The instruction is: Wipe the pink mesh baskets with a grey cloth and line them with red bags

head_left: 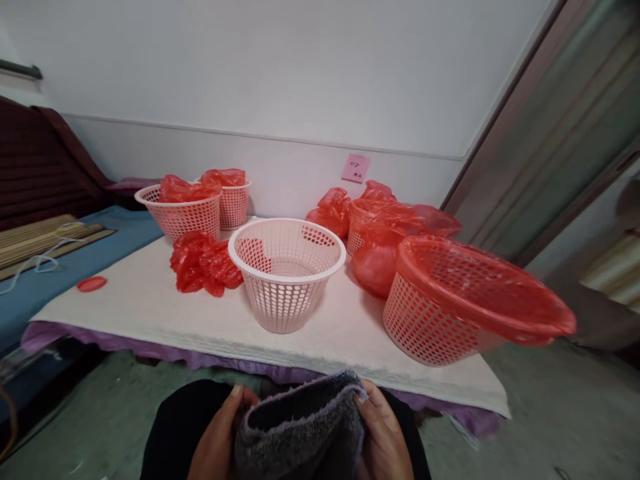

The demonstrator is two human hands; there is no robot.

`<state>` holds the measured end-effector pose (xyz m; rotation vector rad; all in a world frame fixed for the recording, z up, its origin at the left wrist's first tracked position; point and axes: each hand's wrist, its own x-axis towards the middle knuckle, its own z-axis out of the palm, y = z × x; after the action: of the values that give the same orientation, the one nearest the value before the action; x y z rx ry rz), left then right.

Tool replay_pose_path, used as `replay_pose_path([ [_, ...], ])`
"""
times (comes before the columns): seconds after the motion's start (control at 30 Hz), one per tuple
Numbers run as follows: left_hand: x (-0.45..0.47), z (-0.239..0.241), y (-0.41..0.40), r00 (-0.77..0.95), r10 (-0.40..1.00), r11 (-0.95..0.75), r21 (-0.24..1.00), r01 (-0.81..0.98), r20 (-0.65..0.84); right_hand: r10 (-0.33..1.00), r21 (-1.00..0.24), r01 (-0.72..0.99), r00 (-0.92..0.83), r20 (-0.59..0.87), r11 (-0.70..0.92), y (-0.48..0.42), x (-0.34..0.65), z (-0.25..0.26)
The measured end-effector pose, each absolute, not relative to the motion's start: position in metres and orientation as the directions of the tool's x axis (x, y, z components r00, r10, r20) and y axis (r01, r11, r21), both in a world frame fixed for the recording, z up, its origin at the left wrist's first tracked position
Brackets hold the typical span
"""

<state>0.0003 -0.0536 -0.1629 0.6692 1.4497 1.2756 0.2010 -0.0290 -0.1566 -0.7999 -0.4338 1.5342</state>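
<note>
Both hands are low at the bottom of the view, left hand [220,433] and right hand [383,437], fingers pinched on the rim of a dark grey fuzzy cloth [303,433] held open like a pouch over the lap, just in front of the low table [150,300]. The grip is only at the edge, so I'd judge the soft pile could slip and the opening fold shut. Close ahead, the empty pink basket [286,270] looks light enough to tip if bumped.
</note>
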Motion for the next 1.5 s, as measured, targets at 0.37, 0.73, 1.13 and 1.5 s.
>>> replay_pose_path([
  [0.37, 0.007, -0.180, -0.056, 0.017, 1.000, -0.012, 0.989, 0.146, 0.010, 0.994, -0.775, -0.622, -0.060, -0.094, -0.111, -0.033, 0.192, -0.159],
  [0.73, 0.027, -0.151, -0.057, 0.122, 0.964, -0.265, 0.909, 0.321, 0.238, 0.997, -0.916, -0.398, -0.078, -0.012, -0.042, -0.037, 0.188, -0.148],
  [1.13, 0.019, -0.114, -0.037, 0.276, 0.961, -0.065, 0.974, 0.216, 0.003, 0.996, -0.938, -0.345, -0.092, 0.020, -0.013, -0.041, 0.184, -0.131],
  [1.5, 0.035, -0.129, -0.047, 0.140, 0.989, -0.116, 0.881, 0.460, 0.057, 0.999, -0.983, -0.180, -0.001, 0.039, 0.038, -0.038, 0.199, -0.141],
])
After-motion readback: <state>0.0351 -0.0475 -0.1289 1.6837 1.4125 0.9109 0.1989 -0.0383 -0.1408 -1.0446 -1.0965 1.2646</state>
